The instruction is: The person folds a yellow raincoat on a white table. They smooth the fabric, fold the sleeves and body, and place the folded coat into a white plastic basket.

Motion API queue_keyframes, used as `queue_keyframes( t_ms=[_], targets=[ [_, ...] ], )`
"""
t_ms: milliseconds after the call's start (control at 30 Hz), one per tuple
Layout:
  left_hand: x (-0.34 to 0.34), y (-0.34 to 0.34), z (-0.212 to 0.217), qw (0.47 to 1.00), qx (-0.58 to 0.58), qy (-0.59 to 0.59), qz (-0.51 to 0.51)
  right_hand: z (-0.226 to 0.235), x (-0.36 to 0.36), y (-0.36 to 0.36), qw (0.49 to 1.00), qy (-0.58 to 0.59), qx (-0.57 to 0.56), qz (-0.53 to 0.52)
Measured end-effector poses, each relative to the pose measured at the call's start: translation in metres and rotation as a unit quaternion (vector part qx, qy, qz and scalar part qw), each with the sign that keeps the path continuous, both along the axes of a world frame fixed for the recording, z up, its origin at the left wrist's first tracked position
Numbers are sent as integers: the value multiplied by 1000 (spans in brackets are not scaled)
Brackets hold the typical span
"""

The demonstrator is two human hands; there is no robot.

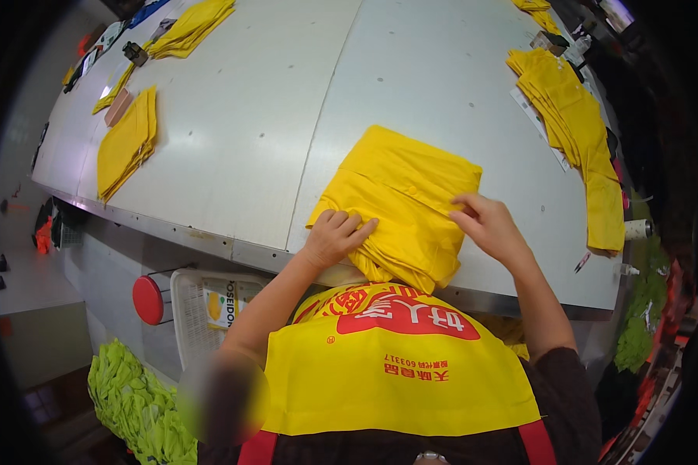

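Yellow cloth: centre of the frame, loosely layered (411, 178) on the pale table (233, 155); lower end spills over the near edge.
Left hand: (337, 236) on the cloth's left side, fingers curled; cannot tell whether they pinch fabric.
Right hand: (485, 221) at the cloth's right edge, thumb and forefinger bent close together; cannot tell if cloth is between them.
Slip risk: overhanging end could drag layers off, its weight being unsupported.
Crease risk: uneven pull between hands might skew the loose layers.
Snag risk: yellow apron (395, 372) lies right against the overhang in view; leaning in could catch it.
Upper left: folded yellow stack (128, 143), well apart.
Right side: long yellow pile (558, 101); slim tool (582, 262) below, limiting rightward spreading.
Lower left: red stool (147, 301), white basket (181, 310), lime-green heap (136, 403), all off the tabletop.
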State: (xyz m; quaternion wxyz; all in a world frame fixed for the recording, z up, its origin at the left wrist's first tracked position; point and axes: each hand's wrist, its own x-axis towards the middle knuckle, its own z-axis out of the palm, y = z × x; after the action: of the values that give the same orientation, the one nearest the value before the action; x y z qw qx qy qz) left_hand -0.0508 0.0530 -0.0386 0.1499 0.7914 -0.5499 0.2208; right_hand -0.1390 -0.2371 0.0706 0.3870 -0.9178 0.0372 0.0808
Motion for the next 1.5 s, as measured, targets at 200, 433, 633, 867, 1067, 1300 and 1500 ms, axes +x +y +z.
queue_keyframes(
  t_ms=[200, 433, 633, 867, 1067, 1300, 1500],
  targets=[
    [-16, 2, -16, 999, -29, -19, -4, -89, 35, 42, 977, -43, -160, 135],
    [-16, -1, -25, 1000, -26, -1, -15, -30, 78, 56, 960, 25, -241, 140],
    [-14, 2, -23, 999, -15, -11, -29, -51, 156, -22, 942, 333, -25, -39],
    [7, -6, 0, 993, 34, 37, -108, -59, 136, -15, 779, 530, 331, -52],
    [16, -32, 44, 924, 244, 273, -111, -44, 126, 7, 862, 469, 186, 40],
    [34, -61, -10, 881, 59, 454, -116, 11, 75, 99, 923, 237, -247, 175],
    [39, -59, 19, 819, 166, 527, -153, -6, 68, 114, 901, 220, -344, 148]
  ],
)
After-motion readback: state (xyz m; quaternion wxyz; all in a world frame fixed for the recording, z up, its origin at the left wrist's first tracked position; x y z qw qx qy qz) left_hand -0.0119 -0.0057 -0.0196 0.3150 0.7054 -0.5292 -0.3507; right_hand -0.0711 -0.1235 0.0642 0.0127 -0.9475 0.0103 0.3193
